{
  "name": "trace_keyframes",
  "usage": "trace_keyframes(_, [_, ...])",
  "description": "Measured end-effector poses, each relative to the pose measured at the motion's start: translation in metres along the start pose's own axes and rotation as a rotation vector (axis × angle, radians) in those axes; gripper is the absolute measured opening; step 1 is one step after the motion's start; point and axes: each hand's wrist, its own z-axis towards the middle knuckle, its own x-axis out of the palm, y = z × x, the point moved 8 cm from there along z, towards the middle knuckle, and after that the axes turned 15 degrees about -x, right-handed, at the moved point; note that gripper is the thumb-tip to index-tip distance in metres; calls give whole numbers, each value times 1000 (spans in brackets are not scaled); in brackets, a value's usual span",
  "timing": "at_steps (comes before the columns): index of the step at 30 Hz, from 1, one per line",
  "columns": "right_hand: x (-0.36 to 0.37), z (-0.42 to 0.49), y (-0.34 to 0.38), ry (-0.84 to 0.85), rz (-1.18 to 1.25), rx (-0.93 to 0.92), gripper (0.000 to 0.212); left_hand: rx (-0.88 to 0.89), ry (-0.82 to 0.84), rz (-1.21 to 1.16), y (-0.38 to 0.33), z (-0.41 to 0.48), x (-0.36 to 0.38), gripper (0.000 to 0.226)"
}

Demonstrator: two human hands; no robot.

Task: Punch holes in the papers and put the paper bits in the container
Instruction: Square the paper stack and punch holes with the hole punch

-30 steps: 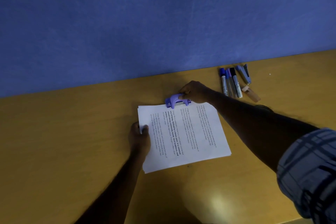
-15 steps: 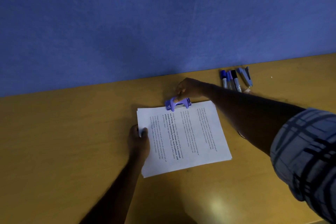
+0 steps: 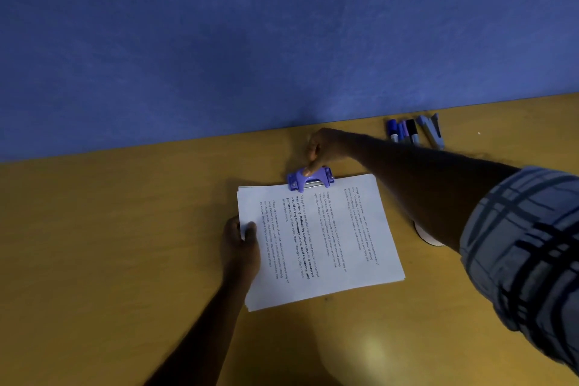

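A stack of printed white papers (image 3: pixel 329 238) lies on the yellow-brown table (image 3: pixel 109 244). A purple hole punch (image 3: pixel 308 178) sits on the far edge of the stack, its slot over the paper edge. My right hand (image 3: pixel 322 147) reaches over from the right, its fingertips pressing down on the punch's lever. At the stack's left edge, my left hand (image 3: pixel 239 244) pinches the papers, thumb on top. A white round thing (image 3: pixel 427 233), maybe the container, shows partly under my right forearm.
Several markers (image 3: pixel 404 131) and a grey-blue stapler (image 3: pixel 432 131) lie at the back right, near the blue wall (image 3: pixel 250 41). The table runs wide to the left and toward me.
My right hand has risen from gripping the punch's side to pressing its top with the fingertips. The papers shifted slightly. My right arm now hides the small tan item by the markers.
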Motion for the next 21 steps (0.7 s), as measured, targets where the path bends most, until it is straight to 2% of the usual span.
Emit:
trace_keyframes(4, [0, 0, -4, -6, -18, 21, 39, 1, -12, 9, 0, 0, 0, 22])
trace_keyframes(10, [1, -3, -7, 8, -102, 84, 60, 17, 0, 22, 1, -2, -1, 22])
trace_keyframes(13, [-4, -6, -16, -86, -322, 134, 90, 8, 7, 18, 1, -3, 0, 23])
trace_keyframes(15, [-3, -9, -23, -194, -410, 171, 98, -1, 19, 10, 0, -6, 0, 24])
trace_keyframes(21, [4, -5, -51, -284, -236, 210, 99, -59, 31, -3, 6, -1, 4, 29])
